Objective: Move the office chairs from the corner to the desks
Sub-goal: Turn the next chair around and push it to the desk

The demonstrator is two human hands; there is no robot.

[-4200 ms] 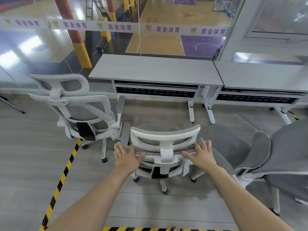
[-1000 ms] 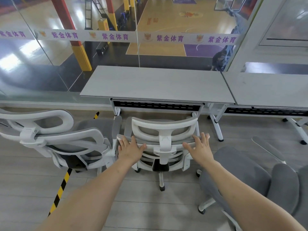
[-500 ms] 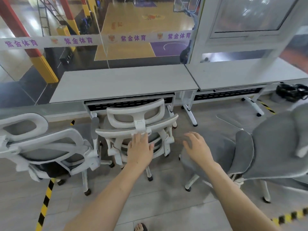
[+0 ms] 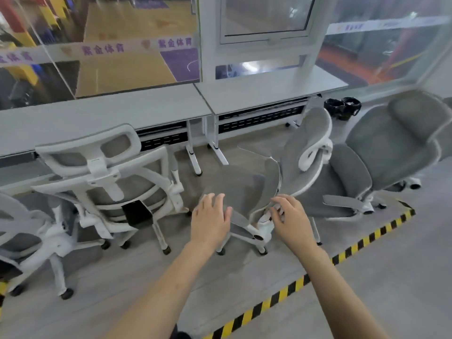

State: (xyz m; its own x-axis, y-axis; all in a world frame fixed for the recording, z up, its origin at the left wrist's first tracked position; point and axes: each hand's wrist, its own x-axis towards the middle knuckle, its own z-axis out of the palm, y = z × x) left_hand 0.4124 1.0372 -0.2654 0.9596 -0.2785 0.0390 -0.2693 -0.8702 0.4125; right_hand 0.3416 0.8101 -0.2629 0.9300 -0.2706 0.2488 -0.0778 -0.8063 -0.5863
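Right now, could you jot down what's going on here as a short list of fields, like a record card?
place: office floor beside a glass wall
desks: two grey desks side by side
parked chair: white-framed chair backed up to the left desk
chair being reached for: grey chair in front of the right desk
left hand: open, over that chair's seat
right hand: fingers curled at its armrest
floor marking: yellow-black tape
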